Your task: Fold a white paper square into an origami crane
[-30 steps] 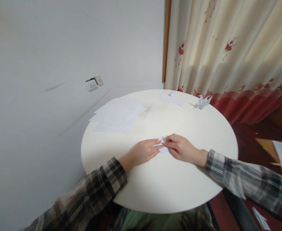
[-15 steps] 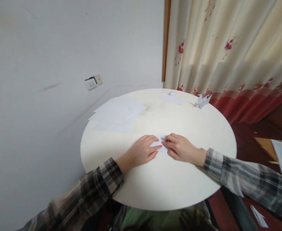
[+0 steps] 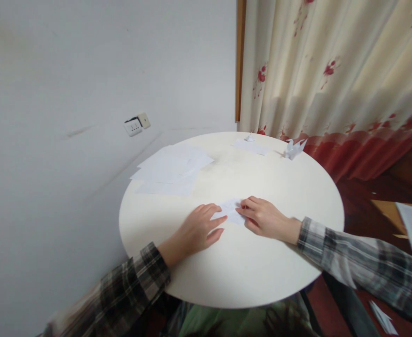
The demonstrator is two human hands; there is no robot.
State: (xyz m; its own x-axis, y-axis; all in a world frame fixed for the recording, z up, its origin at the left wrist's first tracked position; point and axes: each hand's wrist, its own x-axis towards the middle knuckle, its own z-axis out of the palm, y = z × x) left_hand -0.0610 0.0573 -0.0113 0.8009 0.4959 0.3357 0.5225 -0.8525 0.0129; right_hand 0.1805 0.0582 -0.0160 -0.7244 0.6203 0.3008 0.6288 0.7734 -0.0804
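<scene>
A small folded piece of white paper [image 3: 230, 210] lies flat near the middle of a round cream table [image 3: 234, 267]. My left hand [image 3: 195, 230] rests on the table just left of it, fingers stretched out, the fingertips at the paper's left edge. My right hand [image 3: 264, 217] presses on the paper's right end with curled fingers. Both arms wear plaid sleeves.
A loose pile of white sheets [image 3: 172, 169] lies at the table's back left. A flat sheet [image 3: 251, 146] and a folded paper crane [image 3: 293, 148] sit at the far edge. A wall socket [image 3: 137, 124] is on the left wall, a flowered curtain [image 3: 332, 84] behind.
My left hand has slid back to the left off the paper, uncovering more of it. My right hand has stayed on the paper's right end.
</scene>
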